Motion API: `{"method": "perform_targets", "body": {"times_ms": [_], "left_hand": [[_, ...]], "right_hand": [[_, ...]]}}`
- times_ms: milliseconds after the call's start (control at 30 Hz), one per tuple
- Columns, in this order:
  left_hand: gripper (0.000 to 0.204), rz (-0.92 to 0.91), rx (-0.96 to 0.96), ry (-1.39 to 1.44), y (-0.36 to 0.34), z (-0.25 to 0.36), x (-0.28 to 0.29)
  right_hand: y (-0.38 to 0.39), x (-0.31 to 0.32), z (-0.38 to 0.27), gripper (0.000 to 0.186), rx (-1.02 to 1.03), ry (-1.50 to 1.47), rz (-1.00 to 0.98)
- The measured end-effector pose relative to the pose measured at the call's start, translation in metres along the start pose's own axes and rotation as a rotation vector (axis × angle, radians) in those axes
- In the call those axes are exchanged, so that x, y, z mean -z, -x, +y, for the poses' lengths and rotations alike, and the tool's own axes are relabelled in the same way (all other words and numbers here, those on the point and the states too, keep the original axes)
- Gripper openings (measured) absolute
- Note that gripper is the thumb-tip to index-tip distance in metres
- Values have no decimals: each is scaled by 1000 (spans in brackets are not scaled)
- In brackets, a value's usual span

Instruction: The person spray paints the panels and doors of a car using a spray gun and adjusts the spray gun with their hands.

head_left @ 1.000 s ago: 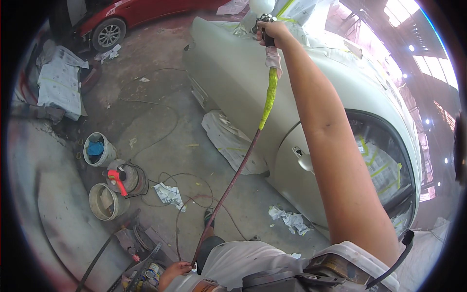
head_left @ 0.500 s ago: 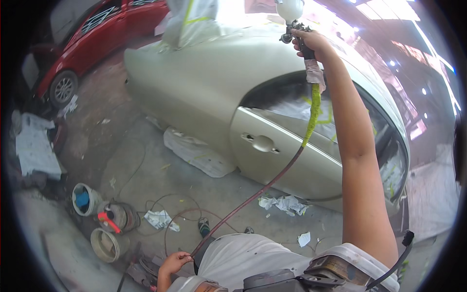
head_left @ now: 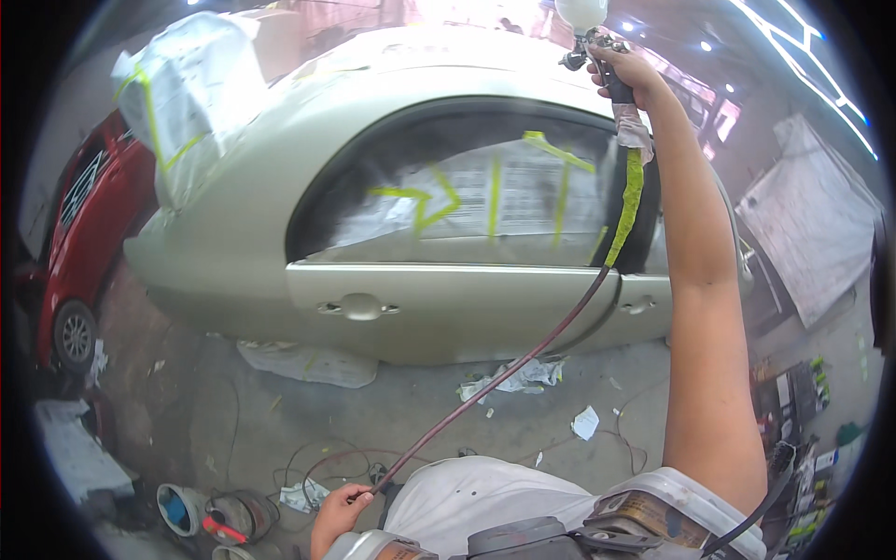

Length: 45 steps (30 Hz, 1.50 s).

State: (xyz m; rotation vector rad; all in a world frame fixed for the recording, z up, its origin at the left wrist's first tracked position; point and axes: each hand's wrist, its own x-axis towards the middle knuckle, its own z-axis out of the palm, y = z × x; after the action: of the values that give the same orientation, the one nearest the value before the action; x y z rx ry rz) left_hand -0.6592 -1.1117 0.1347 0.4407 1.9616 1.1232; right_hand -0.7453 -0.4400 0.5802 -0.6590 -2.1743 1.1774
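At the top, my right hand (head_left: 627,77) is wrapped round the grip of a paint spray gun (head_left: 597,43), its pale cup cut off by the upper edge. My right arm stretches far out toward the car's roof. Yellow-green tape and pale wrapping cover the hose's upper end below the gun. Down at my waist, my left hand (head_left: 343,509) is closed on the dark red air hose (head_left: 485,387), which runs up to the gun. Facing me is a pale greenish-gold car (head_left: 229,233); its side window is covered with masking paper (head_left: 523,201) and yellow-green tape.
A red car (head_left: 98,233) stands at the far left. Paper scraps (head_left: 523,375) and loops of hose lie on the floor. Lower left are a bucket (head_left: 179,511) with something blue inside and a round machine with a red part (head_left: 224,527). Bottles and tools (head_left: 807,439) stand at right.
My view has swung to the right, bringing more of the car's side and window into sight. The spray gun is still held high in my right hand, and my left hand keeps the hose.
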Motion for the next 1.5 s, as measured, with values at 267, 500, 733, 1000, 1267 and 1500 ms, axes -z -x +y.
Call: {"method": "perform_targets", "body": {"times_ms": [267, 500, 733, 1000, 1267, 1500], "left_hand": [[24, -58, -41, 12, -26, 57, -51], [23, -75, 4, 99, -27, 58, -76], [25, -48, 65, -5, -9, 38, -53], [31, 163, 123, -134, 29, -44, 0], [29, 255, 236, 21, 94, -116, 64], [29, 341, 304, 98, 152, -162, 91]], "right_hand": [[2, 154, 100, 27, -91, -59, 243], [-6, 203, 173, 21, -314, 213, 640], [21, 72, 148, 19, -53, -178, 157], [61, -173, 14, 24, 131, -183, -158], [106, -399, -54, 31, 195, -1, -377], [157, -551, -55, 28, 134, -8, -528]]}}
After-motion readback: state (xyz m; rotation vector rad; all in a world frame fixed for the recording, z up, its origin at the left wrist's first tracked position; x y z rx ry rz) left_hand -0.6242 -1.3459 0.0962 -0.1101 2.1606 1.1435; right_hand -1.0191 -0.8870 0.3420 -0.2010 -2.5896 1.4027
